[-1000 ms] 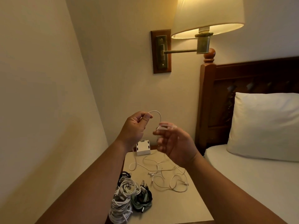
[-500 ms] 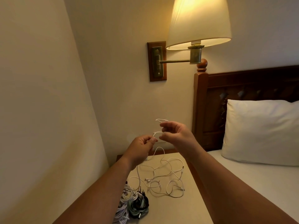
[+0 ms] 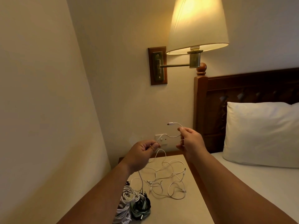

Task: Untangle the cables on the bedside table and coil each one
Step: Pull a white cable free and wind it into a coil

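Above the bedside table (image 3: 191, 207) I hold one thin white cable (image 3: 174, 136) between both hands. My left hand (image 3: 142, 151) pinches it between thumb and forefinger. My right hand (image 3: 191, 140) grips it a short way along, and the cable's plug end (image 3: 170, 123) sticks out to the left above that hand. From my left hand the cable drops into a loose tangle of white cables (image 3: 168, 178) on the tabletop. A pile of coiled white, green and black cables (image 3: 134, 206) lies at the table's front left, partly behind my left forearm.
A lit wall lamp (image 3: 196, 25) on a brass arm hangs above the table. A white wall socket (image 3: 161, 139) sits behind my hands. The bed's dark wooden headboard (image 3: 242, 94) and a white pillow (image 3: 260, 133) are on the right; a bare wall closes the left.
My hands have moved apart, so a short span of cable now runs between them. The plug end now stands free above my right hand. The view has tilted up slightly.
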